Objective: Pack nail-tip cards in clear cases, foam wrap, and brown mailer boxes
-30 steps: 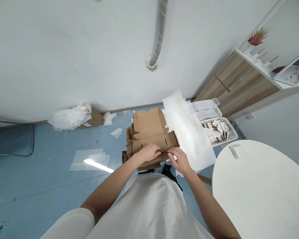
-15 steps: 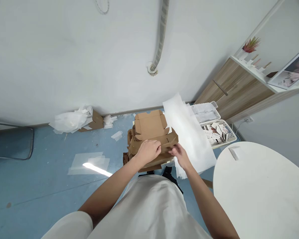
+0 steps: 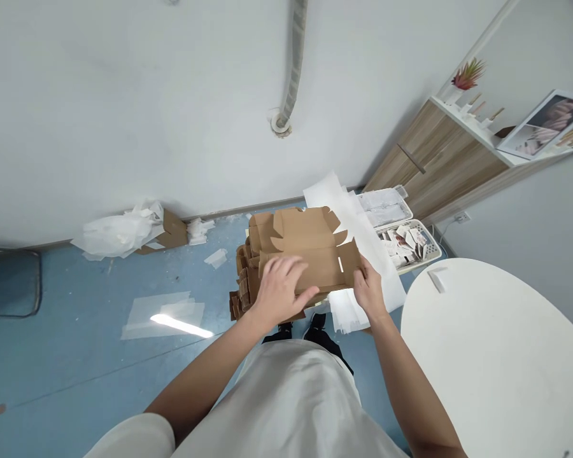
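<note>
An unfolded brown cardboard box (image 3: 315,257) lies on top of a stack of flattened cardboard boxes (image 3: 244,286), its lid panel and tabs spread toward the wall. My right hand (image 3: 369,287) pinches the box's right side flap, near a small slot in the cardboard. My left hand (image 3: 281,289) is spread over the box's near left part, fingers apart and thumb stretched to the right. Whether the left palm presses on the cardboard is hard to see.
White foam sheets (image 3: 337,197) lie right of the stack. Beyond them are a white basket of cards (image 3: 408,245) and a tray of clear packs (image 3: 384,207). A round white table (image 3: 496,356) stands at the right, a wooden cabinet (image 3: 439,152) behind. Plastic wrap (image 3: 119,232) lies at left.
The top box has shifted right and its right side has been spread flatter. My left hand has opened from a closed grip, and my right hand has moved right with the flap.
</note>
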The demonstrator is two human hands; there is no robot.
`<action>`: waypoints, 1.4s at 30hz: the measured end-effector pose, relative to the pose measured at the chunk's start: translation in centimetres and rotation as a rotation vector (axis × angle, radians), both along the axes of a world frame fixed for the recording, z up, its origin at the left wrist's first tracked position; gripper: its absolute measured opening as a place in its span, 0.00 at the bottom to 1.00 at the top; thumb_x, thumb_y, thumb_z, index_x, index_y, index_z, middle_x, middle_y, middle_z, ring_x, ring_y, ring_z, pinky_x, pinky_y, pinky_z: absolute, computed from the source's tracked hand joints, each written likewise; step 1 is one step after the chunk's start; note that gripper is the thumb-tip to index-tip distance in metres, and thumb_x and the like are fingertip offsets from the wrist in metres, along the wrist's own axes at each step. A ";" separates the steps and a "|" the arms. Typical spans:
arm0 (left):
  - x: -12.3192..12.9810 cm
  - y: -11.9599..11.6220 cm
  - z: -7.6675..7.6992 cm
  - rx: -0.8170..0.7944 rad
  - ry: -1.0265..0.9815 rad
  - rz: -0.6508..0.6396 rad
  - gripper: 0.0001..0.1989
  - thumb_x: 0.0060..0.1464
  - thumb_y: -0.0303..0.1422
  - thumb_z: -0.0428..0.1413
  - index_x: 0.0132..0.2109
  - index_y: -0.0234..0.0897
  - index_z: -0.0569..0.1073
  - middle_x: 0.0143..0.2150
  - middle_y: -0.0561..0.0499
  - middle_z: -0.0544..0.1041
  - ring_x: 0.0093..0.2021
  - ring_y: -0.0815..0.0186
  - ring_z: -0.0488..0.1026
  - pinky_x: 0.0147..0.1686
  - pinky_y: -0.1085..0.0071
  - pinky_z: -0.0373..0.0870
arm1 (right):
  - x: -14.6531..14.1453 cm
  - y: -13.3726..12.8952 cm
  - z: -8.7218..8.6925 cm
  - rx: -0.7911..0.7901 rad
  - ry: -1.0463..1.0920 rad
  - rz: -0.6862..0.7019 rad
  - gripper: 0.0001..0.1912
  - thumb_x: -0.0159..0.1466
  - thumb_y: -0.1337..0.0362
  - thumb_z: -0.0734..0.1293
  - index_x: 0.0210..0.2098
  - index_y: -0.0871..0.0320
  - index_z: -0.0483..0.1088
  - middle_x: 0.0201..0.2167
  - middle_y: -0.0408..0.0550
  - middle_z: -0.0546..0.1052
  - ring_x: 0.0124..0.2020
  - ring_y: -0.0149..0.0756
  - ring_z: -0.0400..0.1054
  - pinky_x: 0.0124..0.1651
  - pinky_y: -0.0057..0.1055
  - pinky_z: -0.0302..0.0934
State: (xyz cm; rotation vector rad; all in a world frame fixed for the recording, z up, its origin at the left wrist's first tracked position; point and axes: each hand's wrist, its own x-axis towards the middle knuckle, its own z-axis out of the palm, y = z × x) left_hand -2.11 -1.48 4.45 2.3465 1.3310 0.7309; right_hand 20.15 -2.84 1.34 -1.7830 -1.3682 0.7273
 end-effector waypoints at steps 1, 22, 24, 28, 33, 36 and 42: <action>-0.1 0.2 0.2 0.021 -0.026 0.082 0.23 0.50 0.45 0.50 0.50 0.38 0.65 0.54 0.42 0.63 0.55 0.54 0.58 0.53 0.56 0.50 | 0.5 -0.5 0.1 0.031 -0.015 -0.032 0.27 0.55 0.65 0.53 0.55 0.59 0.59 0.46 0.49 0.71 0.45 0.38 0.64 0.46 0.35 0.59; 21.1 -6.4 -4.5 -0.595 -0.256 -0.482 0.20 0.50 0.28 0.48 0.52 0.36 0.61 0.43 0.47 0.73 0.37 0.67 0.71 0.36 0.70 0.68 | 13.9 -25.3 -2.0 0.190 -0.076 -0.822 0.23 0.62 0.59 0.51 0.56 0.57 0.56 0.49 0.52 0.67 0.50 0.40 0.61 0.50 0.39 0.57; 23.7 -8.4 -5.3 -0.596 -0.208 -0.559 0.21 0.50 0.28 0.48 0.52 0.35 0.61 0.43 0.47 0.72 0.37 0.66 0.70 0.37 0.70 0.68 | 15.3 -28.5 -2.7 0.198 -0.067 -0.880 0.20 0.62 0.58 0.51 0.50 0.57 0.62 0.45 0.52 0.69 0.46 0.40 0.62 0.46 0.38 0.58; 28.1 -11.4 -7.6 -0.539 -0.115 -0.637 0.21 0.49 0.28 0.48 0.52 0.34 0.62 0.44 0.45 0.70 0.39 0.65 0.69 0.38 0.68 0.68 | 18.0 -34.0 -4.5 0.172 0.030 -1.028 0.16 0.61 0.58 0.52 0.37 0.58 0.66 0.37 0.50 0.69 0.37 0.37 0.63 0.39 0.34 0.59; 32.1 -13.3 -10.6 -0.495 0.024 -0.713 0.23 0.47 0.27 0.50 0.53 0.33 0.62 0.45 0.44 0.68 0.39 0.65 0.68 0.37 0.68 0.68 | 20.4 -38.9 -6.6 0.046 0.282 -1.071 0.14 0.56 0.60 0.56 0.35 0.60 0.67 0.31 0.47 0.72 0.33 0.37 0.65 0.35 0.33 0.60; 33.9 -13.7 -12.0 -0.540 0.093 -0.780 0.24 0.47 0.26 0.50 0.54 0.35 0.61 0.46 0.45 0.69 0.37 0.66 0.69 0.37 0.67 0.67 | 21.3 -40.6 -8.3 0.032 0.354 -1.080 0.17 0.54 0.61 0.59 0.42 0.60 0.65 0.35 0.49 0.73 0.35 0.37 0.67 0.37 0.35 0.62; 36.6 -13.8 -14.4 -0.596 0.192 -0.828 0.22 0.47 0.26 0.51 0.51 0.34 0.64 0.43 0.47 0.72 0.36 0.67 0.69 0.37 0.69 0.67 | 22.3 -41.9 -12.2 -0.102 0.371 -1.176 0.24 0.50 0.65 0.61 0.47 0.60 0.62 0.39 0.51 0.74 0.37 0.38 0.69 0.39 0.36 0.62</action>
